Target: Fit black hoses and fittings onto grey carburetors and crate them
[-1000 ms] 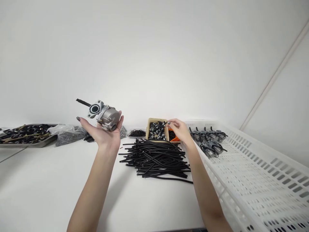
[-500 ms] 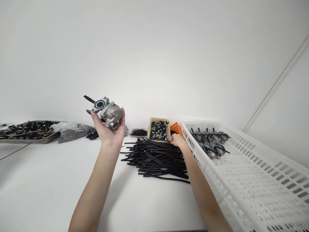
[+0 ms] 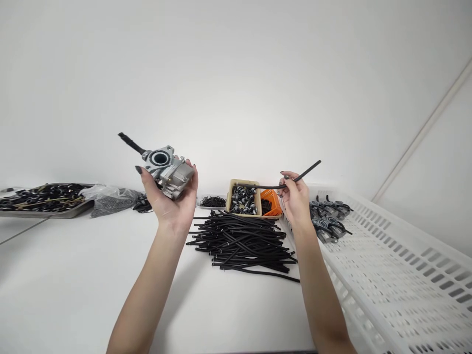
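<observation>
My left hand (image 3: 171, 201) is closed around a silver carburetor (image 3: 179, 178), raised above the table with its round bore facing me and a short black tube jutting up to the left. Between thumb and fingers, my right hand (image 3: 295, 199) pinches a thin black rubber hose (image 3: 309, 170). The hose runs roughly sideways, its left end in front of a beige bin and its right end tilted up. Below and between my hands lies a pile of similar black hoses (image 3: 239, 241) on the white table.
Behind the pile stand the beige bin (image 3: 230, 209) of small black and silver parts and an orange basket (image 3: 275, 209). A white crate (image 3: 368, 290) at right holds several carburetors (image 3: 330, 221). Leftward are a metal tray (image 3: 79, 210), a plastic bag (image 3: 114, 199) and black rings (image 3: 213, 202).
My right hand has lifted a hose off the pile and moved up and to the right. My left hand has shifted slightly right with the carburetor, which is turned a little.
</observation>
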{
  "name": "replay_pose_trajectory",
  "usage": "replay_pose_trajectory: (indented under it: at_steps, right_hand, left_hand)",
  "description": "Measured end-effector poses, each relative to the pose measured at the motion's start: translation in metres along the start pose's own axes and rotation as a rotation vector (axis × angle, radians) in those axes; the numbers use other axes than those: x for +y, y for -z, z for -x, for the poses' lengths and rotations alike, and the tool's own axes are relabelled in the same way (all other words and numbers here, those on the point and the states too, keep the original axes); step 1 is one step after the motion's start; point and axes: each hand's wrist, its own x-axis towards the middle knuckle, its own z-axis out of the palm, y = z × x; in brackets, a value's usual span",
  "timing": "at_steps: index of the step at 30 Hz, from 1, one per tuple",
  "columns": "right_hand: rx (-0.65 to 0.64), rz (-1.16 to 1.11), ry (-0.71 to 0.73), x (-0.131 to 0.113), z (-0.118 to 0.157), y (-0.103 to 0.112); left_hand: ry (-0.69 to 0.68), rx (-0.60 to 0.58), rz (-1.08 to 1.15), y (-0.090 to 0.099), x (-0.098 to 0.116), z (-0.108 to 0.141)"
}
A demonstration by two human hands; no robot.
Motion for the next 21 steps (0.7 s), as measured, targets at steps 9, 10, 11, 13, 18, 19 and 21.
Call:
replay_pose_trajectory:
  at_steps: [9, 10, 11, 13, 18, 19, 21]
  right_hand:
    - [-0.030, -0.521, 0.023, -0.037, 0.029, -0.015]
    - [-0.047, -0.535, 0.006, -0.039, 0.031, -0.016]
    - [-0.060, -0.550, -0.010, -0.041, 0.033, -0.018]
    - [-0.072, -0.583, -0.034, -0.045, 0.035, -0.019]
    - [-0.056, -0.674, -0.038, -0.050, 0.034, -0.019]
    - [-0.049, -0.684, -0.032, -0.050, 0.034, -0.019]
    - [-0.038, -0.688, -0.020, -0.050, 0.035, -0.022]
  left_hand:
    - [0.091, -0.019, -0.152, -0.005, -0.024, 0.023]
    - [0.090, -0.017, -0.176, -0.005, -0.026, 0.025]
    - [0.089, -0.015, -0.191, -0.005, -0.028, 0.026]
    - [0.099, -0.009, -0.201, -0.005, -0.029, 0.027]
    - [0.120, 0.027, -0.204, -0.003, -0.029, 0.023]
    - [0.119, 0.032, -0.203, -0.003, -0.028, 0.023]
    - [0.124, 0.036, -0.203, -0.003, -0.028, 0.022]
